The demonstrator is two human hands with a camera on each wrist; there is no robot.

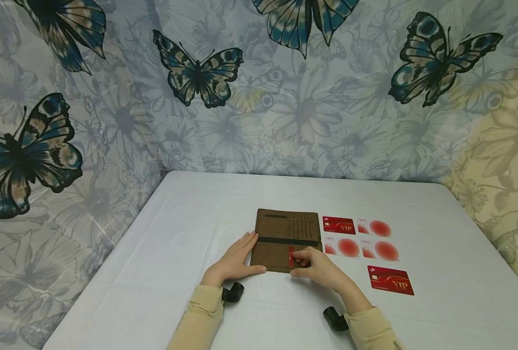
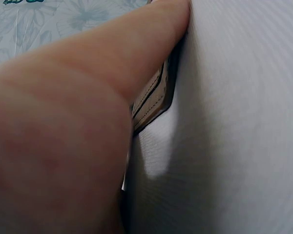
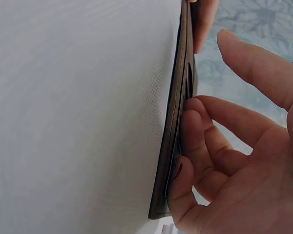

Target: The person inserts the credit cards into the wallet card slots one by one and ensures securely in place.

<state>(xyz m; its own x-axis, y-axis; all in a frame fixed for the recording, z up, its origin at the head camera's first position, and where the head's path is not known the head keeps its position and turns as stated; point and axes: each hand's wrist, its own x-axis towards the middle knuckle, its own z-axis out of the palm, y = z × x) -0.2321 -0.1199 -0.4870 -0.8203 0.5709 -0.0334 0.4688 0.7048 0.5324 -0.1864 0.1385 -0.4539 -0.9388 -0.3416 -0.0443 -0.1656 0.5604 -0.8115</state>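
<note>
An opened brown wallet lies flat on the white table, with slots in its far half and a dark band across its middle. My left hand rests along its left edge, fingers straight and thumb at the near corner. My right hand is over the near right part, its bent fingertips pressing on the wallet. A red card shows there as a narrow strip beside the fingers, the rest hidden. In the right wrist view the fingertips touch the wallet, while the thumb stands apart from them.
Right of the wallet lie a red VIP card and several white cards with red circles, such as one card. Nearer me is another red VIP card. Behind the table hangs a butterfly-patterned cloth.
</note>
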